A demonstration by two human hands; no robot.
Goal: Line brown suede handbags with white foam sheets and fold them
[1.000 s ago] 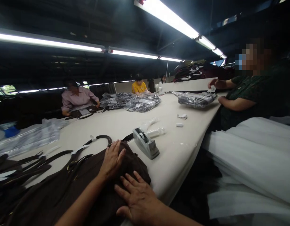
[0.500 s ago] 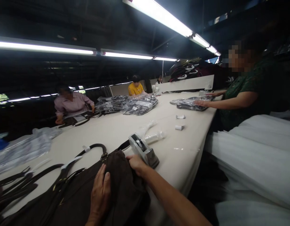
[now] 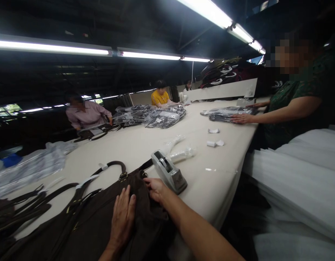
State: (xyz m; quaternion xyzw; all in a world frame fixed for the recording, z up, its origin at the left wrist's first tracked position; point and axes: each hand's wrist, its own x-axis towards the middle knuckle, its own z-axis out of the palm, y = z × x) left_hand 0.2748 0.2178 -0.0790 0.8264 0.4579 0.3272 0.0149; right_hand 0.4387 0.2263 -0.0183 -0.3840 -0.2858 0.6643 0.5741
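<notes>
A dark brown bag (image 3: 96, 217) with looped handles lies across the near left of the table. My left hand (image 3: 123, 214) rests flat on the bag's front, its fingers stretched out. My right hand (image 3: 155, 189) grips the bag's upper corner beside a small metal ring, fingers bent round the fabric. Just beyond that hand stands a grey tape dispenser (image 3: 169, 172). White wrap covers parts of the bag's handles (image 3: 117, 165). More dark straps (image 3: 34, 206) lie at the left edge.
Plastic-wrapped bags (image 3: 164, 115) lie across the pale table (image 3: 189, 134). At the right, a person's hand (image 3: 242, 118) presses a wrapped bag. White foam sheets (image 3: 297, 174) are stacked at right, clear plastic (image 3: 39, 165) at left. Two more people stand beyond.
The view has shifted slightly, so the table objects sit a little differently. My left hand stays on the bag and my right hand still grips its corner. A curled white scrap now shows beside the small roll.
</notes>
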